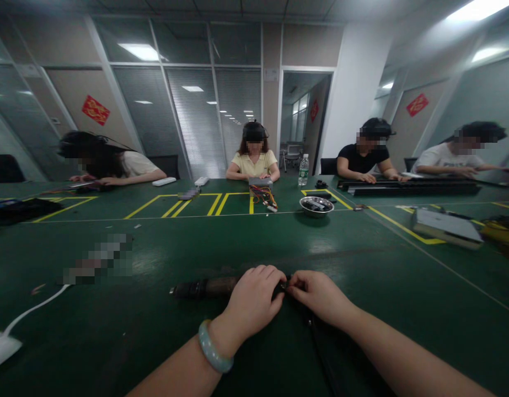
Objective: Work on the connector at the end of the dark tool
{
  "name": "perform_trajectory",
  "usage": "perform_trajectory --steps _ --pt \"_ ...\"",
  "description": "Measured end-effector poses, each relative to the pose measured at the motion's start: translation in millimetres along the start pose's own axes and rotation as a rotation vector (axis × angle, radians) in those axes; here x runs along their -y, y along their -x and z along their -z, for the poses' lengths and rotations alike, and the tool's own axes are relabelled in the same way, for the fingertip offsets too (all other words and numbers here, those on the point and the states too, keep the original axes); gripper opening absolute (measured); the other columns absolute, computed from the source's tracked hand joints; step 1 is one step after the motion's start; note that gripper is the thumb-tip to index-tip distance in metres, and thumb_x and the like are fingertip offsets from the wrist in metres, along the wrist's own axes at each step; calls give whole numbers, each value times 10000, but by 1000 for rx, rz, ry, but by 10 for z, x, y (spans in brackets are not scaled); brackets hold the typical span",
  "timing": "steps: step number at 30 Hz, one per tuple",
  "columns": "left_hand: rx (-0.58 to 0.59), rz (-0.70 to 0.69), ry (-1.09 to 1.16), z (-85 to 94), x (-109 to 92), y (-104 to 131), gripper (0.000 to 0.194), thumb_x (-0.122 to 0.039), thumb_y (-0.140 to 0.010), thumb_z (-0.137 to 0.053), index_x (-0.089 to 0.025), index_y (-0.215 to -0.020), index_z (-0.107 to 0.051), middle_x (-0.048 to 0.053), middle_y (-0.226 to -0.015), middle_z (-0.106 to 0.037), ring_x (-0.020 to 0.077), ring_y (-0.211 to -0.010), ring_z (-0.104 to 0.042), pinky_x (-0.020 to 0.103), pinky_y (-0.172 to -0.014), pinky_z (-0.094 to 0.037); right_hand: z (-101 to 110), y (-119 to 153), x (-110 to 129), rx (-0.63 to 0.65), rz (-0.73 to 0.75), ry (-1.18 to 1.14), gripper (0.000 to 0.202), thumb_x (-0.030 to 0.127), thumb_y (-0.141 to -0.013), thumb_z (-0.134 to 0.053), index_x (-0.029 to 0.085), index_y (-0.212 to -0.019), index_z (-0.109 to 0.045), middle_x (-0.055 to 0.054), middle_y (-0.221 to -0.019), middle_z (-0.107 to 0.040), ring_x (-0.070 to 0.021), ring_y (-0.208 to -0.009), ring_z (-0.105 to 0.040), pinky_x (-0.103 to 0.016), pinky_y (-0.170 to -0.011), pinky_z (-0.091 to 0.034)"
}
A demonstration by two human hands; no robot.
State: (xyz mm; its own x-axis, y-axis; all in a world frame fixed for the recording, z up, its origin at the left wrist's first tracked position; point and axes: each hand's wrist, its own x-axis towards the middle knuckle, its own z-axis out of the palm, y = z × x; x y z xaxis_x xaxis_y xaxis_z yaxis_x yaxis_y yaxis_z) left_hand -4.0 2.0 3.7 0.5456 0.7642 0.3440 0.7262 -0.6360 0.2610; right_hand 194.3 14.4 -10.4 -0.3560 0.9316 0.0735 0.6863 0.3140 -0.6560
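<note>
A dark, roughly cylindrical tool [213,288] lies across the green table, its narrow tip pointing left. My left hand [256,298], with a pale green bangle [215,348] at the wrist, is wrapped over the tool's right part. At the tool's right end, my right hand [316,292] has thumb and fingers pinched on a small dark part, too small to make out. A thin black strip or cable [320,353] runs from below my right hand toward the near edge of the view.
A metal bowl [316,214] of dark parts, a bottle [303,170] and a wired metal box [260,186] stand across the table [175,242]. A silver case [446,227] lies right, a white cable [35,306] left. Several people work around the far side.
</note>
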Motion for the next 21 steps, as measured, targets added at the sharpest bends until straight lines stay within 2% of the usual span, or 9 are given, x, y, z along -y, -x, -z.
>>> perform_trajectory --steps 5,15,21 --pt "-9 16 -5 2 -1 4 270 -235 -816 -617 -232 -1074 -537 17 -1049 -585 211 -982 -524 364 -864 -411 19 14 26 12 -10 -3 137 295 -855 -564 214 -813 -666 15 -730 -681 -136 -644 -595 -223 -569 -356" --pt "-10 33 -5 1 9 6 190 -225 -825 -600 -222 -1007 -542 8 -987 -582 199 -934 -528 344 -815 -412 16 -4 7 9 -4 -7 133 299 -854 -568 222 -809 -667 25 -727 -681 -134 -646 -599 -222 -568 -357" --pt "-12 12 7 -6 17 8 239 -233 -822 -614 -238 -1050 -541 -1 -1029 -580 197 -966 -524 353 -850 -414 13 4 10 1 -6 4 141 299 -856 -565 215 -817 -671 14 -729 -684 -136 -644 -598 -224 -570 -357"
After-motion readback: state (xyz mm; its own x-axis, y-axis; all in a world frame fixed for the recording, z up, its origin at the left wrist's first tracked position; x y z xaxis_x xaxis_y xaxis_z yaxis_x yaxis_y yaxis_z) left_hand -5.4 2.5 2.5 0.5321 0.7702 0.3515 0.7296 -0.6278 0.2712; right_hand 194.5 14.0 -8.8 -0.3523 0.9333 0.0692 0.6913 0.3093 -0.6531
